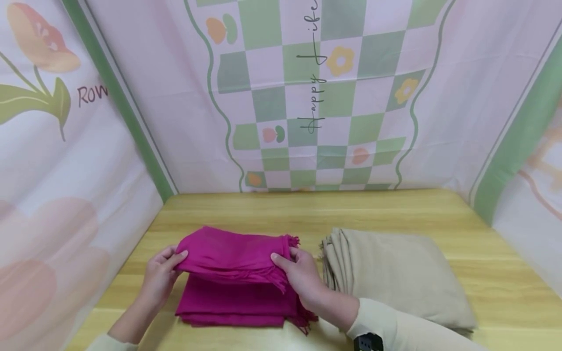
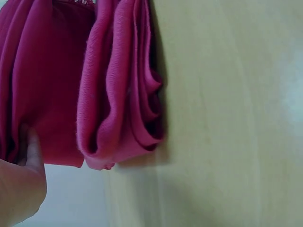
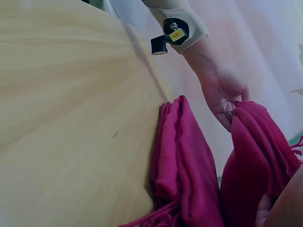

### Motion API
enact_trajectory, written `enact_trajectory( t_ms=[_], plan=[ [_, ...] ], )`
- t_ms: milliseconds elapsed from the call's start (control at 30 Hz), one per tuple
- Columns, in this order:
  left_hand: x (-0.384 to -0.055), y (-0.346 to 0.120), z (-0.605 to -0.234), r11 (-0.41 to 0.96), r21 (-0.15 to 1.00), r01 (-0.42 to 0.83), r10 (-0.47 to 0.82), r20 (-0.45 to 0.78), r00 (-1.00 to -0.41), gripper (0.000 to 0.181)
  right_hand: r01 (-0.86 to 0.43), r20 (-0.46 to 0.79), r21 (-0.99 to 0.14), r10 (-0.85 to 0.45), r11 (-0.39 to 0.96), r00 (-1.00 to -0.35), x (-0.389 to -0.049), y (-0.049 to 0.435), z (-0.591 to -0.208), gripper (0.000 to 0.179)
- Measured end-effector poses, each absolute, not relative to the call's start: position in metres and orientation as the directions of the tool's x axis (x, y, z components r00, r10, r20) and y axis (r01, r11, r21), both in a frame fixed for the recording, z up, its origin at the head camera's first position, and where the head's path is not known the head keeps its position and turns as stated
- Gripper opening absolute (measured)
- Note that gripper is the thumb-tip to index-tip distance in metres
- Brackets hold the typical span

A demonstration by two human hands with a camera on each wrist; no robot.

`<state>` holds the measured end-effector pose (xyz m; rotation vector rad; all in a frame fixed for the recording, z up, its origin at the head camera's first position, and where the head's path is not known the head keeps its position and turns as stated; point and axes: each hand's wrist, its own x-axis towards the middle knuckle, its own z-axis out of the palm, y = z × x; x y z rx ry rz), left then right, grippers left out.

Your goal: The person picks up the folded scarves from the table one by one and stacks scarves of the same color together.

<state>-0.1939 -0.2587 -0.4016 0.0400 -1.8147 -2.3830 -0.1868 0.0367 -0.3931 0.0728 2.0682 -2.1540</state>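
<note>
A magenta fringed scarf (image 1: 232, 253) lies folded in layers, its upper part raised off the lower part (image 1: 237, 300) on the table. My left hand (image 1: 160, 273) pinches the raised part at its left end, thumb on top. At the right end, beside the fringe, my right hand (image 1: 305, 278) grips it the same way. From the left wrist view, the lower layers (image 2: 118, 85) show as rounded folds on the wood, with the fingers (image 2: 33, 149) on the raised part. In the right wrist view the raised part (image 3: 258, 151) hangs between both hands.
A folded beige cloth (image 1: 395, 273) with a fringed left edge lies to the right, close to my right forearm. The wooden table (image 1: 307, 209) reaches back to a printed fabric wall (image 1: 303, 107). More printed fabric hangs at the left and right sides.
</note>
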Motion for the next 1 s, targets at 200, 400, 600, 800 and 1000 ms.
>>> enact_trajectory(
  t_ms=[200, 400, 600, 800, 1000],
  plan=[
    [-0.192, -0.261, -0.405, -0.220, 0.975, 0.039, -0.122, 0.012, -0.992, 0.019, 0.196, -0.194, -0.980, -0.083, -0.021, -0.978, -0.183, 0.037, -0.395, 0.044],
    [-0.189, -0.266, -0.408, -0.164, 0.983, -0.088, -0.099, -0.105, -0.990, 0.011, 0.244, -0.238, -0.969, -0.120, -0.042, -0.964, -0.180, 0.038, -0.401, 0.041],
    [-0.187, -0.271, -0.413, -0.104, 0.980, -0.167, -0.070, -0.174, -0.982, 0.009, 0.291, -0.272, -0.951, -0.161, -0.107, -0.949, -0.177, 0.040, -0.409, 0.039],
    [-0.182, -0.276, -0.416, -0.042, 0.974, -0.222, -0.040, -0.224, -0.974, 0.008, 0.312, -0.287, -0.942, -0.186, -0.122, -0.940, -0.174, 0.042, -0.414, 0.038],
    [-0.180, -0.283, -0.418, -0.016, 0.968, -0.251, 0.049, -0.250, -0.967, 0.008, 0.330, -0.303, -0.937, -0.201, -0.116, -0.932, -0.173, 0.045, -0.413, 0.035]
  ],
)
